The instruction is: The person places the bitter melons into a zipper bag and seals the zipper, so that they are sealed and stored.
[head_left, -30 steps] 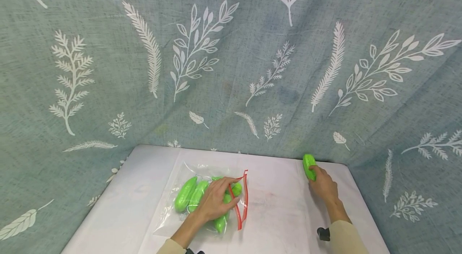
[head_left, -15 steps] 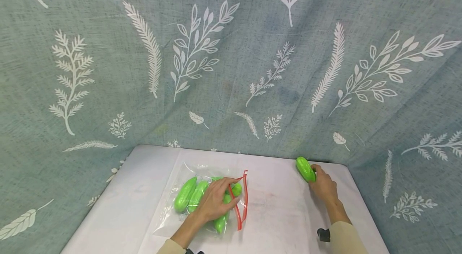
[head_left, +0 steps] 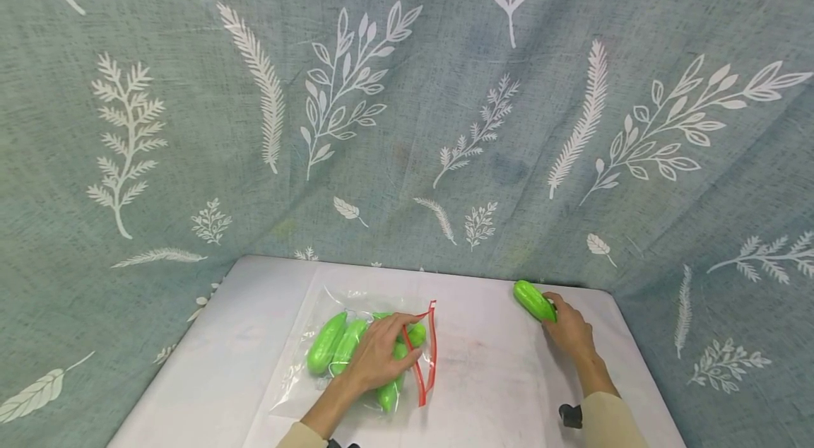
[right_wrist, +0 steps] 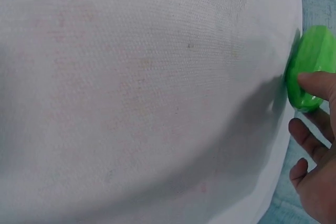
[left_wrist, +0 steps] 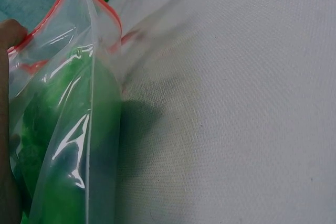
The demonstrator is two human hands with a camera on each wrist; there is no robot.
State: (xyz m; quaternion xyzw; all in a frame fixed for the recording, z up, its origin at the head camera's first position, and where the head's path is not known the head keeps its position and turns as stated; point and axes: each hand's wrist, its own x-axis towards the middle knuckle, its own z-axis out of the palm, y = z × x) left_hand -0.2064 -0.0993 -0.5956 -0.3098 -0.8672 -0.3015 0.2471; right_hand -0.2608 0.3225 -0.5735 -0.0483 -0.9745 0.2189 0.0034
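On the left of the head view lies a clear plastic zip bag (head_left: 294, 374) with a red-edged mouth facing right. Several bright green toy cucumbers (head_left: 326, 343) are inside it. My left hand (head_left: 376, 356) lies over the bag and holds its mouth edge, thumb and index spread apart. In the left wrist view the bag's red rim (left_wrist: 52, 14) stands raised, with a finger at it. Toward the table's far right, my right hand (head_left: 569, 326) grips one end of another green cucumber (head_left: 531, 298). The right wrist view has the thumb across this cucumber (right_wrist: 315, 51), its outer fingers away from it.
A white cloth covers the table (head_left: 483, 363). Behind it and at both sides hangs a grey-green curtain (head_left: 407, 116) with white leaf prints, close to the table's back edge. The right-hand cucumber is near that back edge.
The cucumber in my right hand has swung to the left, its far end tipping from pointing away to pointing left. My left hand and the bag stay as they were.
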